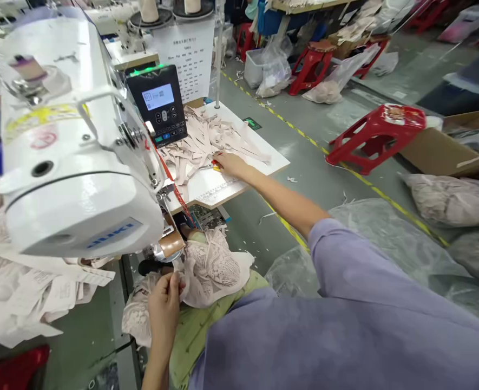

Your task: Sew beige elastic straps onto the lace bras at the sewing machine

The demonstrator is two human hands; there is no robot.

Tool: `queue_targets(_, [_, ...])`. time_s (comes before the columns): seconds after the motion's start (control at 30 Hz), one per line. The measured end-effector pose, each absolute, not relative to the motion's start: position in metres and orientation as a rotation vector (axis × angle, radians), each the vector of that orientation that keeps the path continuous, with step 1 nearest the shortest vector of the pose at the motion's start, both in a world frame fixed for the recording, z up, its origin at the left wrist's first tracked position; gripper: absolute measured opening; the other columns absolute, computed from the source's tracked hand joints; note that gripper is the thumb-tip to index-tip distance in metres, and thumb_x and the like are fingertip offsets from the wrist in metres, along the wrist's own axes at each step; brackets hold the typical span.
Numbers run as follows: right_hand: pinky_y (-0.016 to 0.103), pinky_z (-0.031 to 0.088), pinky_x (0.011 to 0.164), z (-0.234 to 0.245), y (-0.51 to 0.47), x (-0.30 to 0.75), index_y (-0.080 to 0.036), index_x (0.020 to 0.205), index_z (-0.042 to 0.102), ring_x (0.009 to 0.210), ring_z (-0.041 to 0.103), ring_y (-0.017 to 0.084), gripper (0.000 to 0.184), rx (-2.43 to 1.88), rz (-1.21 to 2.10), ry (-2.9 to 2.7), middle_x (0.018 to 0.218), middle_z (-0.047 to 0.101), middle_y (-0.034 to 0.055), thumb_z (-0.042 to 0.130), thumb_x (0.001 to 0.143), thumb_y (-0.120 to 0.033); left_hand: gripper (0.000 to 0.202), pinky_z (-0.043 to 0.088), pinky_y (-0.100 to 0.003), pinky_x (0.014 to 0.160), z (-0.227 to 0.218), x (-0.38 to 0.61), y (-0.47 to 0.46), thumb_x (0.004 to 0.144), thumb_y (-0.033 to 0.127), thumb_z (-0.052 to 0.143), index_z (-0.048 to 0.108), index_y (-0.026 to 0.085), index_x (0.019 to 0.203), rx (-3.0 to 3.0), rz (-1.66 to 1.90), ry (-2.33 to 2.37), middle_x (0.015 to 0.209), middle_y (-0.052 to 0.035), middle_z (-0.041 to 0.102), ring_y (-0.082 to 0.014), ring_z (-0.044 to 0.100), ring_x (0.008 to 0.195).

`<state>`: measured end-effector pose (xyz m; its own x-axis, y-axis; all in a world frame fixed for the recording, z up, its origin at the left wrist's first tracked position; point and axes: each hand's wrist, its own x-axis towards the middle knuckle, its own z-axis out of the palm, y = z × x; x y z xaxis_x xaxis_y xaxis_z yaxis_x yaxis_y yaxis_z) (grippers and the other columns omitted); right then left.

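My left hand is closed in a pinch on a pale pink lace piece that lies on my lap below the sewing machine's needle end. My right hand reaches out over the white side table to the edge of a pile of beige fabric strips. Its fingers are curled at something small with red and yellow on it, which I cannot make out. A white sewing machine fills the left of the view.
The machine's black control panel stands behind the strips, with a printed sheet beyond. More pale fabric is heaped at left. Red stools, plastic bags of fabric and a cardboard box stand on the floor at right.
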<state>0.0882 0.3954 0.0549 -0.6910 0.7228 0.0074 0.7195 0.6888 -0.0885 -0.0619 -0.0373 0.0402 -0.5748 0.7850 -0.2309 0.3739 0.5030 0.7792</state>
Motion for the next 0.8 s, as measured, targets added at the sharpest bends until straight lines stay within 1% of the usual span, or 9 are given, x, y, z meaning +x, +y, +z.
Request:
queue_targets(0.1, [0.035, 0.046, 0.078, 0.059, 0.388, 0.085, -0.014, 0.12, 0.062, 0.101, 0.066, 0.032, 0.035, -1.147, 0.097, -2.954, 0.111, 0.072, 0.0174, 0.057, 0.085, -0.021, 0.044, 0.046, -0.028, 0.062, 0.044, -0.063, -0.037, 0.091, 0.06, 0.05, 0.067, 0.02, 0.078, 0.91, 0.999, 2.165, 0.075, -0.0057, 0.071, -0.021, 0.064, 0.069])
queue_targets(0.2, [0.033, 0.044, 0.069, 0.061, 0.365, 0.092, -0.013, 0.116, 0.06, 0.089, 0.067, 0.031, 0.036, -1.132, 0.071, -3.011, 0.102, 0.073, 0.0169, 0.06, 0.084, -0.028, 0.044, 0.045, -0.028, 0.062, 0.043, -0.065, -0.039, 0.09, 0.06, 0.052, 0.068, 0.019, 0.082, 0.838, 1.035, 2.128, 0.075, -0.0056, 0.07, -0.0203, 0.063, 0.069])
queue_targets(0.33, [0.034, 0.044, 0.068, 0.069, 0.343, 0.124, -0.009, 0.124, 0.052, 0.091, 0.066, 0.032, 0.045, -1.15, 0.104, -2.944, 0.112, 0.07, 0.0227, 0.051, 0.091, -0.038, 0.042, 0.048, -0.027, 0.066, 0.045, -0.063, -0.042, 0.089, 0.058, 0.056, 0.069, 0.018, 0.086, 0.707, 1.158, 1.978, 0.079, -0.0057, 0.07, -0.0184, 0.062, 0.073])
queue_targets(0.43, [0.034, 0.045, 0.067, 0.079, 0.32, 0.157, -0.015, 0.121, 0.055, 0.084, 0.066, 0.027, 0.044, -1.279, 0.332, -2.639, 0.109, 0.072, 0.0161, 0.057, 0.088, -0.044, 0.039, 0.049, -0.025, 0.069, 0.049, -0.062, -0.043, 0.087, 0.055, 0.061, 0.068, 0.017, 0.087, 0.518, 1.312, 1.788, 0.081, -0.005, 0.07, -0.0151, 0.06, 0.072])
queue_targets(0.5, [0.034, 0.044, 0.062, 0.085, 0.289, 0.176, -0.021, 0.106, 0.061, 0.073, 0.064, 0.023, 0.037, -1.325, 0.462, -2.577, 0.094, 0.072, 0.0106, 0.064, 0.083, -0.05, 0.038, 0.048, -0.024, 0.065, 0.052, -0.062, -0.044, 0.086, 0.054, 0.063, 0.068, 0.016, 0.091, 0.394, 1.366, 1.675, 0.081, -0.0043, 0.069, -0.0128, 0.058, 0.068])
queue_targets(0.57, [0.033, 0.044, 0.054, 0.088, 0.244, 0.19, -0.023, 0.104, 0.062, 0.06, 0.059, 0.02, 0.035, -1.256, 0.749, -2.564, 0.08, 0.069, 0.0083, 0.066, 0.082, -0.05, 0.036, 0.047, -0.022, 0.062, 0.056, -0.061, -0.045, 0.085, 0.051, 0.066, 0.069, 0.016, 0.093, 0.314, 1.4, 1.569, 0.081, -0.004, 0.068, -0.0113, 0.056, 0.066])
queue_targets(0.6, [0.034, 0.047, 0.054, 0.087, 0.218, 0.193, -0.024, 0.109, 0.062, 0.063, 0.062, 0.021, 0.036, -1.117, 0.883, -2.621, 0.086, 0.07, 0.0095, 0.067, 0.082, -0.048, 0.034, 0.046, -0.022, 0.062, 0.057, -0.061, -0.046, 0.085, 0.049, 0.067, 0.069, 0.016, 0.094, 0.287, 1.418, 1.52, 0.081, -0.0041, 0.068, -0.0109, 0.056, 0.066])
queue_targets(0.67, [0.038, 0.055, 0.065, 0.082, 0.167, 0.19, -0.027, 0.113, 0.062, 0.084, 0.068, 0.025, 0.035, -0.8, 0.915, -2.715, 0.108, 0.069, 0.0121, 0.069, 0.081, -0.041, 0.033, 0.046, -0.022, 0.062, 0.061, -0.059, -0.046, 0.083, 0.047, 0.069, 0.069, 0.016, 0.095, 0.249, 1.449, 1.45, 0.082, -0.0043, 0.068, -0.0106, 0.056, 0.066])
queue_targets(0.8, [0.041, 0.059, 0.074, 0.064, 0.103, 0.162, -0.028, 0.116, 0.062, 0.1, 0.069, 0.027, 0.032, -0.595, 0.83, -2.69, 0.114, 0.068, 0.0099, 0.067, 0.086, -0.039, 0.033, 0.047, -0.022, 0.064, 0.067, -0.054, -0.047, 0.087, 0.046, 0.066, 0.07, 0.016, 0.097, 0.305, 1.431, 1.471, 0.08, -0.0036, 0.068, -0.0106, 0.055, 0.067])
